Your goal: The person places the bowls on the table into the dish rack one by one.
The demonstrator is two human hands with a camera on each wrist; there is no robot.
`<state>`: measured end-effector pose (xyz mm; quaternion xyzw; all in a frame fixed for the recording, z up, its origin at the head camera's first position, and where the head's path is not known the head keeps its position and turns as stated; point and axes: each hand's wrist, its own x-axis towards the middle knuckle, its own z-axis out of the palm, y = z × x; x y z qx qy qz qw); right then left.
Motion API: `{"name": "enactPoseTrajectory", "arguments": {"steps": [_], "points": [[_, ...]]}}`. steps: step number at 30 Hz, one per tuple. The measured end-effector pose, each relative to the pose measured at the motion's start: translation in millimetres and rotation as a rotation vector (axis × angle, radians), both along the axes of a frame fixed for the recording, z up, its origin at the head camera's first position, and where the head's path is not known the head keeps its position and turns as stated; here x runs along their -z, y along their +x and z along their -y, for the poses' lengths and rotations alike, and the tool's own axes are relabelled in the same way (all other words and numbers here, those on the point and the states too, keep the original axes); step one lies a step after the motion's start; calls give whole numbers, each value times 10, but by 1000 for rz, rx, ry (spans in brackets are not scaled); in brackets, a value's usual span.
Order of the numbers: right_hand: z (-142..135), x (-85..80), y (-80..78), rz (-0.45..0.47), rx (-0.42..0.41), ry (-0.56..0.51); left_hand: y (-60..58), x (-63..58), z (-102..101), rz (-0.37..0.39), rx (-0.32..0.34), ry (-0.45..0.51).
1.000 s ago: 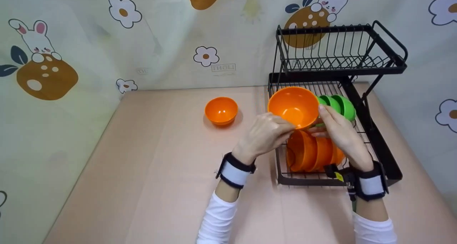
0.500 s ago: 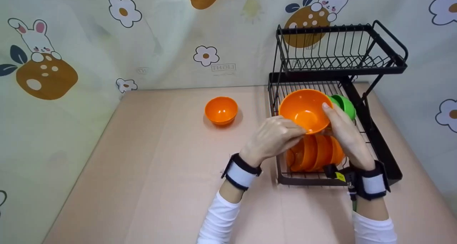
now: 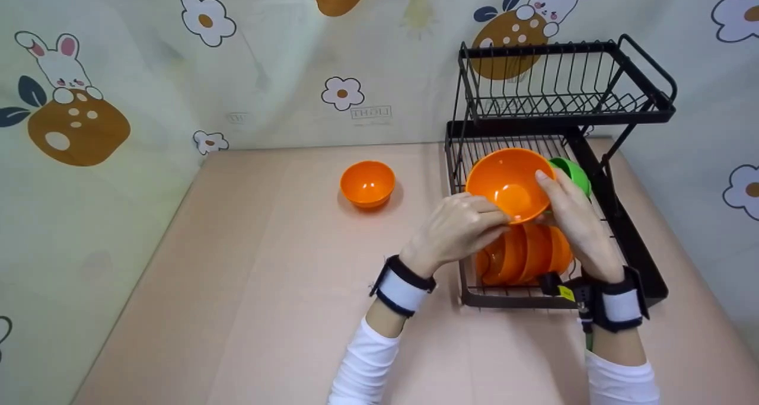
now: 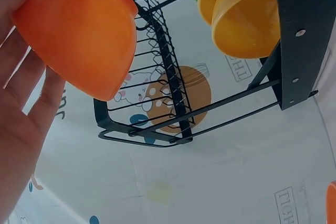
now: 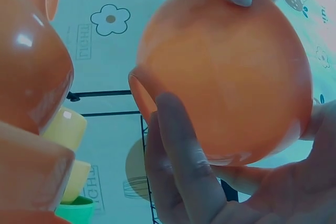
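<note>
Both hands hold an orange bowl (image 3: 511,185) above the lower tier of the black dish rack (image 3: 563,302), its inside tilted toward the head camera. My left hand (image 3: 459,230) pinches the rim at the bowl's lower left. On the right side, my right hand (image 3: 575,221) grips it, thumb on the rim and fingers behind, as the right wrist view shows. Several orange bowls (image 3: 531,254) stand on edge in a row in the rack's front, just below the hands. Green bowls (image 3: 572,174) sit behind, partly covered. Yellow bowls (image 4: 247,24) show in the left wrist view.
Another orange bowl (image 3: 367,184) rests upright on the table (image 3: 267,262), left of the rack. The rack's upper wire tier (image 3: 563,105) overhangs the back of the lower one. A patterned wall sheet (image 3: 273,67) rises behind the table and along its sides.
Both hands' bowl has shifted right and slightly down over the rack, covering more of the green bowls. The left hand moved right with it. Over the last half second it barely moved.
</note>
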<state>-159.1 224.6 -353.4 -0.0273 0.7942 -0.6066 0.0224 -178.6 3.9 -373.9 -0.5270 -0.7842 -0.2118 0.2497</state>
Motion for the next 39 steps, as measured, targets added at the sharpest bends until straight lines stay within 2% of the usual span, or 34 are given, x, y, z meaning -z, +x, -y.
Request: {"name": "enactPoseTrajectory", "arguments": {"steps": [6,15,20,23,25,30,34,39], "points": [[-14,-1,8,-22,15,28,-14,-4,7,15,-12,-12],[-116,-11,41,-52,55,71,-96,15,90,39,3,90],[-184,-15,45,-66,84,65,-190,61,176,95,-52,132],[-225,-18,52,-78,94,36,-258,116,244,149,-129,135],[-253,-22,57,-86,101,25,-305,160,288,174,-205,124],[-325,-54,71,-98,139,12,-416,281,383,166,-442,118],[-408,-83,105,-94,182,-21,-515,413,454,195,-629,147],[-525,-109,130,-78,222,-18,-604,560,556,212,-819,112]]}}
